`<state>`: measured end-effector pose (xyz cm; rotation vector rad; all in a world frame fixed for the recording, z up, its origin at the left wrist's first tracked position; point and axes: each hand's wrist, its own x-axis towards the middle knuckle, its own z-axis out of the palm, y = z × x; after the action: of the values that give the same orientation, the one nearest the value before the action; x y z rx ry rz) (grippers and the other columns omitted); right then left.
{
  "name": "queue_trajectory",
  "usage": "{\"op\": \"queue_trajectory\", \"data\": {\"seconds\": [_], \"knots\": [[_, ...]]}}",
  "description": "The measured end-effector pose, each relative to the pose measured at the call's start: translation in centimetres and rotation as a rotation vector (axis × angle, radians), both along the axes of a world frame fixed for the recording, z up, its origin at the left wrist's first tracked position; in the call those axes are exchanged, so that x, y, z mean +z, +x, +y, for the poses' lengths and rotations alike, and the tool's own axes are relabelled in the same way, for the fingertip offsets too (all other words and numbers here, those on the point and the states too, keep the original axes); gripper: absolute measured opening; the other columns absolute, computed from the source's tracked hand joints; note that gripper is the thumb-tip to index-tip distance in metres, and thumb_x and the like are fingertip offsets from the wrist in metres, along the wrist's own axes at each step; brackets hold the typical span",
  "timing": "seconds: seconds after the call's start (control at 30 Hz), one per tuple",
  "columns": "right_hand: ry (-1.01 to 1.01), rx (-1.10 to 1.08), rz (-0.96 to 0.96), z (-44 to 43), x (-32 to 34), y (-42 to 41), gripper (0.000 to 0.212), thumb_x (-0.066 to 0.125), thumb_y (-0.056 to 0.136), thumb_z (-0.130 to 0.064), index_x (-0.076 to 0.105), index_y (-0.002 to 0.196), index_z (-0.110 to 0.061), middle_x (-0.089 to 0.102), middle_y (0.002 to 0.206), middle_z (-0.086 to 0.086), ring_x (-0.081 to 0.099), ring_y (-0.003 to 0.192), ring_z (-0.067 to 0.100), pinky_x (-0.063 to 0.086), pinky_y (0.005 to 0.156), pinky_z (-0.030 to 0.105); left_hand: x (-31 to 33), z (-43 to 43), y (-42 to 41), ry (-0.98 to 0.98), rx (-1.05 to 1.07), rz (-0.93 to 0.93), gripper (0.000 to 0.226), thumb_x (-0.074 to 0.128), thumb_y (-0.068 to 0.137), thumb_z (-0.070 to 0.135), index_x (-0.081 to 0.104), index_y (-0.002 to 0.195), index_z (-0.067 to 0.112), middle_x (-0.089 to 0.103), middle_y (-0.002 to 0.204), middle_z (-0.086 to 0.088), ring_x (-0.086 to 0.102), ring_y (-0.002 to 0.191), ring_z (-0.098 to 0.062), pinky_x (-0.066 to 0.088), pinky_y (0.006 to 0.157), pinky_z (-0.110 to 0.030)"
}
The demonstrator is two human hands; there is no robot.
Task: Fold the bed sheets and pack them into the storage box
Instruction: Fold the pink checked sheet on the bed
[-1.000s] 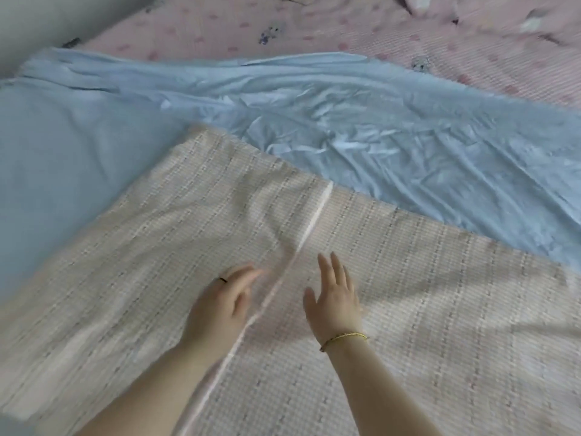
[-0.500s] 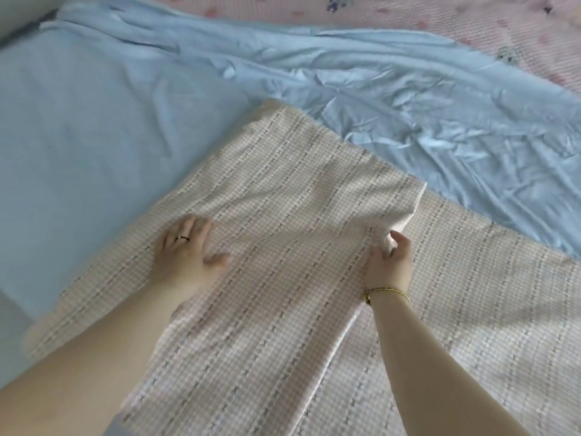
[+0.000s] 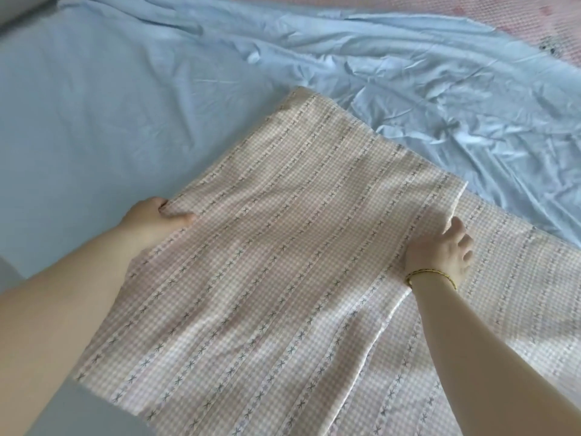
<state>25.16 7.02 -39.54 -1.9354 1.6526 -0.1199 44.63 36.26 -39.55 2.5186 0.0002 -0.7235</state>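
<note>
Pink checked sheet point(image 3: 283, 262) lies half folded on the blue sheet point(image 3: 110, 105). Left hand point(image 3: 154, 218) pinches its left edge. Right hand point(image 3: 440, 253) sits at the right edge; I cannot tell if it grips. One-sided pulling could make the fold crooked.

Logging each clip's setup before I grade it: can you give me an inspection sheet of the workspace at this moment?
Surface: bed covered by a blue sheet, smooth at the left, crumpled at the far right.
Job's things: checked sheet lies flat with one flap folded over; storage box not seen.
Clutter: nothing seen.
Hands: left hand grips the checked sheet's left edge; right hand rests at the flap's right edge, grip unclear.
Cables: nothing seen.
Surroundings: pink patterned bedding beyond the blue sheet.
</note>
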Motion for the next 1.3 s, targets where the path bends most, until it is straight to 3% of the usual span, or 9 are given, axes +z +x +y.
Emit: {"op": "queue_trajectory", "data": {"seconds": [0.13, 0.23, 0.43, 0.63, 0.73, 0.87, 1.1, 1.2, 1.3], "knots": [[-0.145, 0.481, 0.191, 6.1, -1.1, -0.6, 0.049, 0.026, 0.094, -0.025, 0.027, 0.143, -0.016, 0.023, 0.151, 0.008, 0.017, 0.139, 0.026, 0.008, 0.117, 0.042, 3.9, 0.0, 1.1, -0.091, -0.073, 0.349, 0.084, 0.085, 0.038, 0.046, 0.061, 0.109, 0.008, 0.068, 0.102, -0.006, 0.062, 0.088, -0.020, 0.045, 0.084, -0.028], [0.003, 0.658, 0.347, 8.1, -2.1, -0.9, 0.052, 0.021, 0.099, -0.033, 0.010, 0.148, -0.019, 0.003, 0.157, -0.001, -0.006, 0.144, 0.019, -0.010, 0.115, 0.039, 6.2, -0.9, 0.1, -0.134, -0.235, 0.450, 0.101, 0.082, -0.003, 0.054, 0.064, 0.088, 0.014, 0.071, 0.065, 0.011, 0.067, 0.060, -0.005, 0.051, 0.055, -0.014], [0.412, 0.484, -0.004, 5.8, 3.2, 0.2, 0.048, 0.039, 0.095, -0.034, 0.035, 0.139, -0.016, 0.043, 0.140, 0.002, 0.039, 0.124, 0.015, 0.028, 0.105, 0.030, 11.0, -4.9, -5.6, -0.381, -0.313, 0.340, 0.015, 0.073, 0.077, 0.020, 0.062, 0.087, 0.022, 0.068, 0.063, 0.023, 0.064, 0.060, 0.007, 0.048, 0.056, -0.004], [0.810, 0.205, -0.599, 4.4, 13.5, -1.2, 0.053, 0.049, 0.089, -0.046, 0.040, 0.134, -0.020, 0.053, 0.122, -0.002, 0.052, 0.106, 0.015, 0.046, 0.094, 0.041, 15.4, -10.1, -14.8, -0.426, -0.505, 0.275, 0.046, 0.069, 0.057, 0.047, 0.064, 0.092, 0.018, 0.070, 0.093, 0.006, 0.065, 0.083, -0.005, 0.051, 0.081, -0.022], [0.559, 0.381, -0.505, 2.3, 17.3, -4.0, 0.077, 0.061, 0.082, -0.045, 0.023, 0.144, -0.020, 0.042, 0.142, 0.004, 0.045, 0.126, 0.020, 0.037, 0.106, 0.037, 16.6, -14.1, -21.0, -0.393, -0.660, 0.241, 0.007, 0.062, 0.081, 0.025, 0.060, 0.083, 0.018, 0.058, 0.081, 0.015, 0.057, 0.075, 0.005, 0.041, 0.067, -0.007], [0.349, 0.662, -0.194, 0.1, 19.6, -8.5, 0.098, 0.069, 0.077, -0.042, 0.004, 0.148, -0.021, 0.027, 0.150, 0.004, 0.032, 0.136, 0.021, 0.029, 0.107, 0.029, 17.7, -18.7, -28.1, -0.462, -0.832, 0.174, 0.009, 0.054, 0.086, 0.019, 0.059, 0.084, 0.012, 0.053, 0.083, 0.015, 0.050, 0.082, 0.020, 0.032, 0.070, 0.004], [0.304, 0.755, 0.246, -6.7, 18.5, -18.1, 0.079, 0.061, 0.085, -0.036, 0.014, 0.147, -0.021, 0.037, 0.145, 0.004, 0.040, 0.130, 0.024, 0.037, 0.101, 0.033, 15.9, -24.4, -37.7, -0.395, -0.999, 0.144, 0.034, 0.045, 0.095, 0.029, 0.052, 0.118, 0.005, 0.056, 0.123, -0.010, 0.051, 0.111, -0.018, 0.035, 0.076, -0.013], [0.423, 0.705, 0.158, -8.5, 16.1, -21.5, 0.072, 0.060, 0.086, -0.038, 0.021, 0.145, -0.024, 0.033, 0.147, -0.001, 0.038, 0.131, 0.022, 0.036, 0.102, 0.032, 12.8, -25.8, -40.0, -0.201, -1.160, -0.068, 0.048, 0.040, 0.096, 0.037, 0.042, 0.134, 0.007, 0.027, 0.150, -0.009, 0.006, 0.141, -0.022, -0.001, 0.114, -0.030], [0.446, 0.645, 0.116, -9.4, 13.2, -24.4, 0.072, 0.063, 0.083, -0.038, 0.026, 0.143, -0.025, 0.034, 0.146, -0.001, 0.037, 0.132, 0.021, 0.033, 0.107, 0.033, 8.7, -26.5, -41.4, -0.081, -1.299, -0.087, 0.055, 0.039, 0.093, 0.048, 0.033, 0.141, 0.022, -0.009, 0.156, 0.001, -0.024, 0.139, -0.018, -0.019, 0.110, -0.038]]}}
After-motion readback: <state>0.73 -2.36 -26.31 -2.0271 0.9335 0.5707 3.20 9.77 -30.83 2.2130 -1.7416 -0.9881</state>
